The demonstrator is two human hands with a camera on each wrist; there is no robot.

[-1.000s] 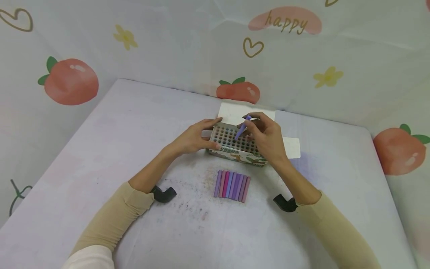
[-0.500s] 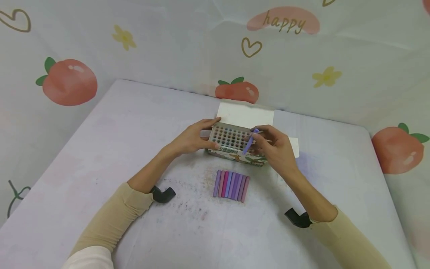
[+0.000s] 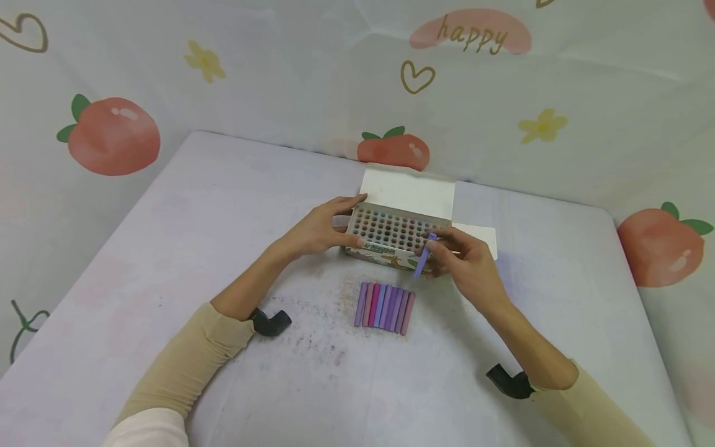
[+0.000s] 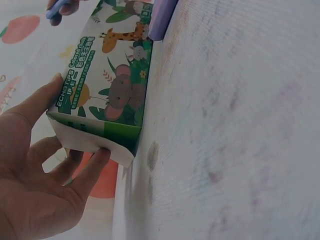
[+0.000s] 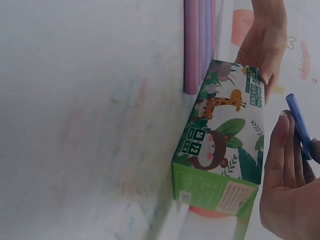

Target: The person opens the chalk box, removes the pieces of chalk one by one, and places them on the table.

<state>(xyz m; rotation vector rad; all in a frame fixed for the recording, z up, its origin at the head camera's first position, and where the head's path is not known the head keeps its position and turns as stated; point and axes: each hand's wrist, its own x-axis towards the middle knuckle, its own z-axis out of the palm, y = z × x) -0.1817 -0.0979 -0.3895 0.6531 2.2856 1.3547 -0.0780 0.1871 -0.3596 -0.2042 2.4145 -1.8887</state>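
Observation:
A purple-blue chalk stick [image 3: 424,256] is pinched between the thumb and fingers of my right hand [image 3: 472,267], just off the front right corner of the chalk box [image 3: 385,254]. My left hand [image 3: 317,231] holds the box's left end, thumb at the front top edge and a finger at the back corner. In the left wrist view, fingers [image 4: 92,172] touch the white end flap [image 4: 90,140]. The box stands open, its top showing rows of round holes or chalk ends, too small to tell. In front lies a row of several purple, pink and blue chalk sticks [image 3: 384,308].
The box's white lid [image 3: 410,191] is folded back toward the patterned backdrop [image 3: 313,81]. Another white flap [image 3: 480,239] sticks out on the right. Chalk dust marks the white table [image 3: 313,385] around the row.
My right hand has moved right and toward me, carrying the chalk stick from above the box's holes to its front right corner. The left hand has stayed on the box.

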